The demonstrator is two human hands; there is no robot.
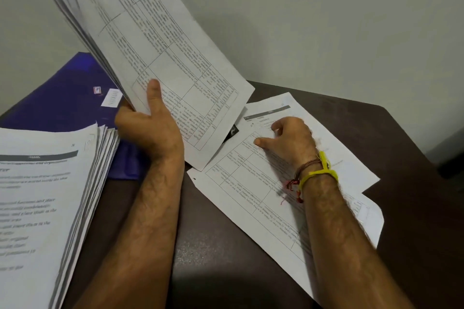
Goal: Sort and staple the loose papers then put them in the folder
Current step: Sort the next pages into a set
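Trouble ahead: my left hand (148, 128) grips a fanning sheaf (140, 40) that could slip; right hand (288, 138), fingers curled, pins loose sheets (263, 183) near the surface's far edge.

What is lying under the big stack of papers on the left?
A purple folder on the dark table sticks out behind the stack. Anything else beneath is covered.

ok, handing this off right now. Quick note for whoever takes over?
Left hand grips a thick sheaf of papers, raised and tilted over the table.
Right hand, fingers curled, rests on the loose sheets spread flat on the dark table.
Another tall stack sits at the left, overlapping the purple folder.
Sorting under way; nothing visibly stapled, no stapler clearly in view. Left: finish sorting, staple, file in folder.
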